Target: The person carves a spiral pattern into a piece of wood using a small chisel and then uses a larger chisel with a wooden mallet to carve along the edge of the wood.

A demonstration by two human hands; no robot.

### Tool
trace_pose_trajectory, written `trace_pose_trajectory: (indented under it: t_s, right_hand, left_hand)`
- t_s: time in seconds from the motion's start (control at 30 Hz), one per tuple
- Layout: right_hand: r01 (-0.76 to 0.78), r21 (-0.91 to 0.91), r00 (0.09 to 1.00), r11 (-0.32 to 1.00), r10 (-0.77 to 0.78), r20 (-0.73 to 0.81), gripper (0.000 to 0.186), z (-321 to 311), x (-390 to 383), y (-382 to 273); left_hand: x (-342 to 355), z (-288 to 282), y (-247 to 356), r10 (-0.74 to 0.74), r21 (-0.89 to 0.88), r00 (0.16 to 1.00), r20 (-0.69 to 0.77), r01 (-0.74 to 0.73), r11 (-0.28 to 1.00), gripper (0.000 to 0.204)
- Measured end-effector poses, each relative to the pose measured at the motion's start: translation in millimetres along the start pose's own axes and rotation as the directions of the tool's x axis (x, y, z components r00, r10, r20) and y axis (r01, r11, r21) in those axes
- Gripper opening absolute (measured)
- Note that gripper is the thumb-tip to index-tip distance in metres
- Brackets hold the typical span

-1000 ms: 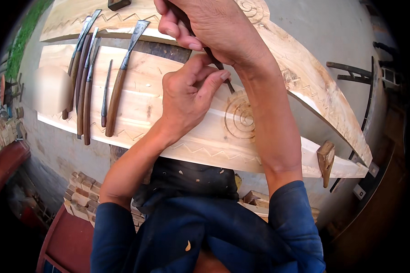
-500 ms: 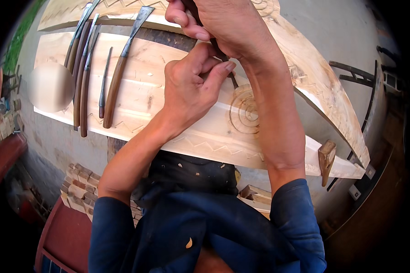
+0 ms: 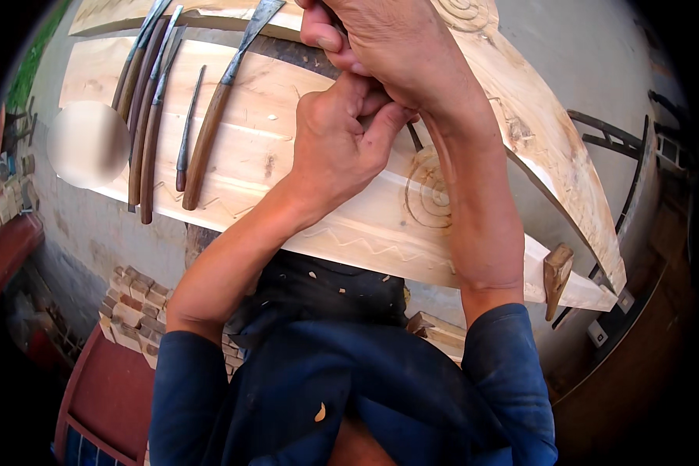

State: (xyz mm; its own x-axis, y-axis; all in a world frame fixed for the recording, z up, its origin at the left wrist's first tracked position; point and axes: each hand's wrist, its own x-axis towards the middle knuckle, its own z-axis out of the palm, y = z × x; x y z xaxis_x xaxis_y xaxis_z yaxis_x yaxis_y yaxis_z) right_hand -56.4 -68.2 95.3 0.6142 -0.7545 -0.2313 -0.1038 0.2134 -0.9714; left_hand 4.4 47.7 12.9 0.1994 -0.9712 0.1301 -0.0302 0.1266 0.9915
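My left hand (image 3: 342, 136) is closed round the lower shaft of a carving chisel (image 3: 415, 137). Above it my right hand (image 3: 400, 50) grips the same tool; its handle is mostly hidden by my fingers. Only a short length of dark steel shows below them, slanting down to the edge of a round spiral carving (image 3: 431, 190). That carving is cut into a long pale board (image 3: 349, 210), which also bears a zigzag line along its near side. My right forearm covers part of the spiral.
Left of my hands lie a broad-bladed chisel (image 3: 210, 140), a thin short one (image 3: 188, 132) and several more wood-handled chisels (image 3: 151, 147). A second carved board (image 3: 551, 136) curves behind. A wooden wedge-like piece (image 3: 558, 272) sits at the right end. Wood blocks (image 3: 136, 303) are stacked below left.
Both hands stay closed on the chisel and have shifted slightly to the right in the picture. Less of the steel shows below my fingers. The view has moved a little over the boards.
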Motion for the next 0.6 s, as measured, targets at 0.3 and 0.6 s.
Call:
trace_pose_trajectory:
  t_s: [0.3, 0.6]
  right_hand:
    - [-0.071, 0.084, 0.997, 0.994, 0.072, -0.008, 0.041, -0.6, -2.6, 2.6]
    - [-0.137, 0.095, 0.991, 0.986, 0.137, 0.01, 0.039, 2.6, 2.6, 5.2]
  left_hand:
    - [2.5, -0.4, 2.7, 0.072, 0.205, 0.997, -0.007, -0.069, 0.976, 0.015]
    - [2.2, -8.7, 8.3, -0.032, 0.268, 0.996, 0.082, 0.009, 0.963, 0.016]
